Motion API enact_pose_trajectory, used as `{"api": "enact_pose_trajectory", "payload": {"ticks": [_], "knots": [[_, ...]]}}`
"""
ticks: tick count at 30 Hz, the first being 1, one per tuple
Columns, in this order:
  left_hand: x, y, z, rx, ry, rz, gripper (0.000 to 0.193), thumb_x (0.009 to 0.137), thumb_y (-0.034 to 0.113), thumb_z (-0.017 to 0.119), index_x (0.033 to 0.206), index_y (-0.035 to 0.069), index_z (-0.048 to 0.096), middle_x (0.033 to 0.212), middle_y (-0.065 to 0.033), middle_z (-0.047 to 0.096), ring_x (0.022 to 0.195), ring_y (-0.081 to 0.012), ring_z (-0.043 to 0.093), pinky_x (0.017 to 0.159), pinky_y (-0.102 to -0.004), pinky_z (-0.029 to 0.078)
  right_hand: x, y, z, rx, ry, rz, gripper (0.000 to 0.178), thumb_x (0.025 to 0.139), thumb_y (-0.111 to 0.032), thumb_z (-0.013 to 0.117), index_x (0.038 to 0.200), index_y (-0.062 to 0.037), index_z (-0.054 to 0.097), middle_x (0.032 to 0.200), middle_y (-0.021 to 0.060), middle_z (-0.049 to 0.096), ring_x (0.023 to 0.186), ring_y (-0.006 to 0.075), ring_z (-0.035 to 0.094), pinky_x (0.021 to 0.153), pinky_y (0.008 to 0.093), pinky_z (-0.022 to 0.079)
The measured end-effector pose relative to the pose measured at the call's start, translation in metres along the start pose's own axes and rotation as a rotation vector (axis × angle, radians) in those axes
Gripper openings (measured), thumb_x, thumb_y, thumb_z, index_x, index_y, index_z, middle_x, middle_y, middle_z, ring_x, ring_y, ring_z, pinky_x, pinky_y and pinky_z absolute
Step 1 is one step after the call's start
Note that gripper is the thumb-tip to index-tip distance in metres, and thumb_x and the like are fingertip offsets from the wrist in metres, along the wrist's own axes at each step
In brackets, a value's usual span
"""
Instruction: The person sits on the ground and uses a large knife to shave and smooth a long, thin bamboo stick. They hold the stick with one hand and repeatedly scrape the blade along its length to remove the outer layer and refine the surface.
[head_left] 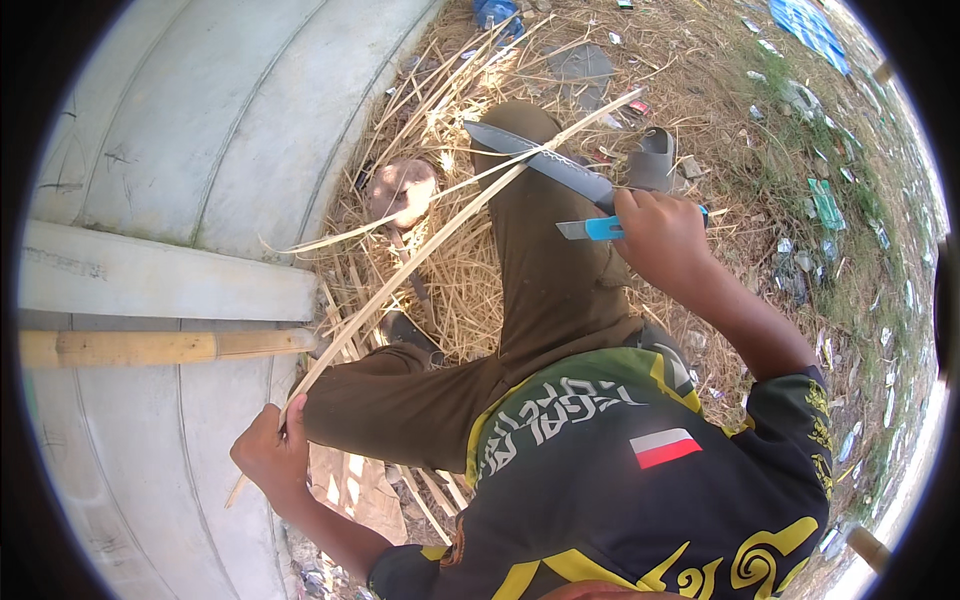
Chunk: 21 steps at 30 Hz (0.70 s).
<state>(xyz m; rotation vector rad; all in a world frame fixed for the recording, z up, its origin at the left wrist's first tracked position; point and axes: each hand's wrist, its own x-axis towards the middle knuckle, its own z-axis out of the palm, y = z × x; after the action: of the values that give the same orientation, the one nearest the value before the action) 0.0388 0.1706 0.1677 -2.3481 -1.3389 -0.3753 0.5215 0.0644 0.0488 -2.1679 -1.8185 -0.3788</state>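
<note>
My left hand (272, 445) is closed around the lower end of a long pale bamboo strip (425, 250). The strip slants up and right across my bent legs to beyond my knee. In my right hand (660, 235) are two tools: a large dark-bladed knife (575, 178) and a blue utility cutter (605, 229) with its blade out. The knife's blade lies across the strip, above my knee. A thin sliver (370, 228) runs from the blade toward the left, apart from the strip at its far end. The fingers' exact grip on both handles is partly hidden.
A pale panelled wall (250, 110) rises at the left, with a bamboo pole (170, 347) against it. A round wooden block (402, 190) sits among bamboo shavings (465, 270). Beyond my knee lies a grey slipper (652, 160); litter dots the grass at right.
</note>
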Motion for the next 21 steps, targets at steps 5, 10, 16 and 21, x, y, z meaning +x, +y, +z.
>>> {"api": "enact_pose_trajectory", "payload": {"ticks": [5,10,16,21], "knots": [[-0.005,-0.003,-0.004,0.005,-0.029,0.022,0.060,0.092,0.042,0.077,0.059,0.006,0.042,0.050,-0.0109,0.037,0.043,-0.0298,0.033,0.045,-0.0403,0.025,0.017,0.001,-0.022,0.720,-0.391,0.437,0.028,0.085,-0.030,0.077,0.083,-0.0099,0.058,0.069,0.0056,0.064,0.062,0.0266,0.069,0.055,0.0407,0.053],[-0.003,0.004,0.000,0.001,-0.023,0.010,0.060,0.091,0.042,0.078,0.059,0.006,0.041,0.050,-0.0109,0.037,0.043,-0.0307,0.032,0.045,-0.0405,0.025,0.002,-0.025,-0.018,0.225,-0.010,-0.172,0.025,0.087,-0.029,0.074,0.083,-0.0102,0.058,0.071,0.0055,0.066,0.059,0.0241,0.069,0.055,0.0401,0.052],[-0.006,0.002,-0.006,0.018,-0.030,0.031,0.060,0.090,0.041,0.079,0.059,0.006,0.041,0.050,-0.0117,0.037,0.044,-0.0312,0.031,0.045,-0.0404,0.025,0.028,0.040,0.024,-0.245,-0.079,0.068,0.020,0.089,-0.027,0.070,0.086,-0.0095,0.059,0.074,0.0067,0.070,0.060,0.0232,0.072,0.053,0.0406,0.055],[-0.012,0.005,-0.013,0.017,-0.041,0.000,0.060,0.089,0.041,0.079,0.058,0.006,0.042,0.051,-0.0118,0.038,0.044,-0.0312,0.031,0.045,-0.0405,0.025,0.028,0.049,-0.010,-0.148,-0.015,0.314,0.024,0.090,-0.031,0.072,0.085,-0.0116,0.059,0.073,0.0068,0.068,0.061,0.0256,0.070,0.052,0.0397,0.054]]}}
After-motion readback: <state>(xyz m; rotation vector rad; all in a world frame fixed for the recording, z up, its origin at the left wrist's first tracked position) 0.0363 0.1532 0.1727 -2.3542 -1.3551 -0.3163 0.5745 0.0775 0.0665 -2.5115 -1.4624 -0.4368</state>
